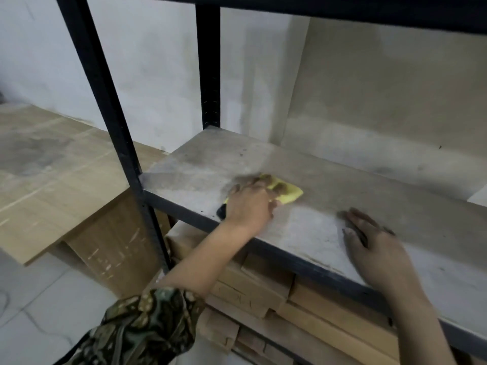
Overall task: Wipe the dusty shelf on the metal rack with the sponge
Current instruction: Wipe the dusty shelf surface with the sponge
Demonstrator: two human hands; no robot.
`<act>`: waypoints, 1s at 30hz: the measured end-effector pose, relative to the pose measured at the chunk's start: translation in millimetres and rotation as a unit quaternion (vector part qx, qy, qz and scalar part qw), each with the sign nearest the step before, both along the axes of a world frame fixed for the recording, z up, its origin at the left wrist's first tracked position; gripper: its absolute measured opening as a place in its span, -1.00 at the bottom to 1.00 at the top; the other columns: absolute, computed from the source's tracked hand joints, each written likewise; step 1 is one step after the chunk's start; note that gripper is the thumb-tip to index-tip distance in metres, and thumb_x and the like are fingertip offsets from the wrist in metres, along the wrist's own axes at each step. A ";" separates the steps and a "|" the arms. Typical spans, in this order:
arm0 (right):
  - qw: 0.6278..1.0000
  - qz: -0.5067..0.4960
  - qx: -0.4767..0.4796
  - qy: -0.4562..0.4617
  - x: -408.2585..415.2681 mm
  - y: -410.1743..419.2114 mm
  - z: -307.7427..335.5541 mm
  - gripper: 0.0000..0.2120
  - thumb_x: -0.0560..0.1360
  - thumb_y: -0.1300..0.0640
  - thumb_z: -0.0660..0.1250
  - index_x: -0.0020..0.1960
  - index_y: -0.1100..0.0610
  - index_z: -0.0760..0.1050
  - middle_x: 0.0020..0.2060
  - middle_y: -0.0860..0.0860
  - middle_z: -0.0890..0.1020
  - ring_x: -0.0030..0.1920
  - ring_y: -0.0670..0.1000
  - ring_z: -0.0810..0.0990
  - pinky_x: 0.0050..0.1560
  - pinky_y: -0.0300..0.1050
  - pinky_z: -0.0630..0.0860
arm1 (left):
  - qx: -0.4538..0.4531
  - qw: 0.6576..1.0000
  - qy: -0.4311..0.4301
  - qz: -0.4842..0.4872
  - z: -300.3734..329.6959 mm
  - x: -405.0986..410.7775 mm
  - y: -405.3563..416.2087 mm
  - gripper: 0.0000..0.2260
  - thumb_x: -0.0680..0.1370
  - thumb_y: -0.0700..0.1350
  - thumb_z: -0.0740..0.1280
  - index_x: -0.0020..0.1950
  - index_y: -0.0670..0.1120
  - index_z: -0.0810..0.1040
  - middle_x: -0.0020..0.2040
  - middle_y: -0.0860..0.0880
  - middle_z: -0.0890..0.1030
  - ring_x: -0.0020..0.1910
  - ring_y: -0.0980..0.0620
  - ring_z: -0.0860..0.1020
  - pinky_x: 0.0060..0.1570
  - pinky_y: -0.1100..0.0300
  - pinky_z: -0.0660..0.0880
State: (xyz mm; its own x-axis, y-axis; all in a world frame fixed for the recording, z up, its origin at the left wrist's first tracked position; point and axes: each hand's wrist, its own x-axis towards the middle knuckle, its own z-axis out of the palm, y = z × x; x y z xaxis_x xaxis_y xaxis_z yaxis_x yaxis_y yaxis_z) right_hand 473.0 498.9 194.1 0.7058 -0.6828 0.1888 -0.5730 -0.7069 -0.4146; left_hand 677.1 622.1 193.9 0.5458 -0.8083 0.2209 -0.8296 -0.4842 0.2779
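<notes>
Left of the metal rack (pixel 105 106), a pale wooden board (pixel 52 175) is lying flat, dusty and scuffed, with a brown panel (pixel 113 243) leaning beneath its near edge. A grey tiled floor (pixel 39 291) is showing below them.

The rack's black front post is rising at the left, and a second black post is standing at the back corner against the whitish wall (pixel 147 61). Between them the dusty shelf (pixel 303 233) is stretching away to the right, grey and smeared, with a black rim along its near edge.

The left hand (pixel 250 204) is reaching onto the left part of the shelf, just right of the front post. Its fingers are curling over a yellow sponge (pixel 287 192) and pressing it flat against the shelf surface; the sponge's far corner is poking out past the fingertips, and a dark part of it is showing at the heel of the hand. A patterned green sleeve (pixel 147 320) is covering the arm near the lower edge of the view.

Further right along the shelf, well apart from the sponge, the right hand (pixel 376 248) is lying palm down with straight fingers spread, holding nothing and resting on the shelf near the front rim.

Under the shelf, stacked cardboard boxes (pixel 263 285) are sitting on the rack's lower level.
</notes>
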 end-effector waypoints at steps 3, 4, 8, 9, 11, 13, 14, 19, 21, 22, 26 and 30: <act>1.000 0.006 0.007 0.008 -2.1 -0.3 0.8 -0.62 0.56 0.05 0.17 0.36 0.05 0.40 0.41 -0.02 0.37 0.40 0.03 0.33 0.41 0.07 0.25 | -0.005 0.995 0.006 0.097 4.8 43.8 27.8 -0.66 0.60 -0.02 0.18 0.37 0.13 0.37 0.46 0.04 0.29 0.38 -0.03 0.30 0.28 0.05 0.29; 1.000 0.007 0.009 0.010 -2.1 -1.2 0.8 -0.62 0.57 0.04 0.16 0.36 0.05 0.40 0.41 -0.03 0.37 0.41 0.02 0.33 0.41 0.07 0.25 | 0.003 0.993 0.006 0.114 7.1 60.4 38.5 -0.67 0.61 -0.03 0.15 0.38 0.15 0.35 0.46 0.03 0.28 0.37 -0.04 0.32 0.26 0.04 0.33; 1.000 0.010 0.010 0.004 -2.2 -1.3 -0.1 -0.62 0.57 0.02 0.16 0.36 0.05 0.40 0.41 -0.01 0.37 0.41 0.02 0.32 0.42 0.07 0.24 | 0.056 0.974 -0.012 0.219 13.2 114.7 62.7 -0.65 0.61 -0.13 0.09 0.38 0.09 0.34 0.41 -0.08 0.33 0.27 -0.17 0.42 0.09 -0.05 0.45; 1.000 0.010 0.010 0.002 -1.7 -0.6 0.2 -0.62 0.57 0.01 0.15 0.36 0.04 0.40 0.41 -0.02 0.37 0.41 0.02 0.32 0.42 0.07 0.24 | 0.057 0.965 -0.026 0.256 14.8 127.2 66.1 -0.66 0.60 -0.17 0.10 0.36 0.05 0.37 0.34 -0.13 0.40 0.22 -0.20 0.46 0.05 -0.07 0.47; 1.000 0.008 0.008 0.002 -2.0 0.4 0.5 -0.61 0.56 -0.01 0.13 0.35 0.05 0.41 0.40 -0.01 0.38 0.40 0.02 0.33 0.41 0.07 0.25 | 0.056 0.950 -0.045 0.305 20.2 145.4 71.5 -0.69 0.56 -0.24 0.13 0.27 -0.09 0.46 0.20 -0.20 0.50 0.12 -0.24 0.51 -0.02 -0.08 0.51; 1.000 0.007 0.008 0.001 -1.7 0.6 1.4 -0.63 0.56 0.04 0.16 0.35 0.06 0.41 0.39 0.01 0.39 0.40 0.03 0.34 0.41 0.07 0.24 | 0.030 0.942 -0.033 0.333 29.0 151.6 73.2 -0.75 0.54 -0.25 0.17 0.18 -0.20 0.51 0.13 -0.25 0.54 0.06 -0.27 0.54 -0.04 -0.07 0.52; 1.000 0.005 0.009 0.000 -1.6 1.1 2.0 -0.64 0.56 0.08 0.19 0.34 0.07 0.42 0.39 0.01 0.39 0.40 0.04 0.35 0.41 0.07 0.25 | 0.009 0.941 -0.027 0.336 34.6 146.9 70.5 -0.75 0.53 -0.27 0.19 0.17 -0.20 0.51 0.12 -0.25 0.55 0.06 -0.26 0.54 -0.06 -0.05 0.51; 1.000 -0.012 0.010 -0.001 -0.1 4.2 4.4 -0.64 0.54 0.13 0.24 0.32 0.09 0.44 0.38 0.02 0.41 0.36 0.09 0.40 0.37 0.07 0.29 | -0.210 0.976 0.050 0.032 57.6 42.3 26.4 -0.65 0.50 -0.30 0.26 0.26 -0.07 0.52 0.33 -0.10 0.44 0.09 -0.04 0.53 -0.01 0.21 0.48; 1.000 -0.018 0.014 0.000 0.4 4.8 5.6 -0.64 0.53 0.12 0.24 0.32 0.08 0.44 0.38 0.01 0.41 0.35 0.09 0.40 0.36 0.05 0.29 | -0.156 0.980 0.066 -0.103 39.4 3.5 2.0 -0.68 0.51 -0.26 0.29 0.24 -0.05 0.54 0.44 -0.07 0.32 0.24 -0.01 0.45 0.13 0.06 0.46; 1.000 -0.019 0.015 -0.002 0.9 5.0 6.3 -0.64 0.53 0.12 0.24 0.33 0.08 0.44 0.38 0.00 0.41 0.36 0.09 0.40 0.36 0.05 0.29 | -0.087 0.986 0.053 -0.136 25.2 -4.9 -9.5 -0.67 0.53 -0.19 0.29 0.28 0.00 0.50 0.47 -0.04 0.26 0.35 -0.02 0.35 0.23 -0.08 0.39; 1.000 -0.016 0.012 -0.002 1.7 5.9 7.9 -0.64 0.53 0.14 0.25 0.32 0.09 0.45 0.37 0.01 0.43 0.36 0.07 0.39 0.35 0.04 0.30 | 0.022 0.988 0.028 -0.149 -1.9 11.3 -29.6 -0.62 0.58 0.04 0.19 0.40 0.18 0.31 0.50 0.06 0.19 0.47 0.02 0.13 0.33 -0.24 0.19; 1.000 -0.015 0.017 0.007 0.3 4.5 8.8 -0.64 0.53 0.07 0.23 0.33 0.00 0.43 0.38 -0.07 0.40 0.37 0.02 0.38 0.36 0.00 0.30 | 0.080 0.995 0.025 -0.046 9.8 59.3 -33.9 -0.62 0.62 0.02 0.10 0.44 0.19 0.21 0.53 0.06 0.08 0.49 0.00 0.05 0.36 -0.18 0.06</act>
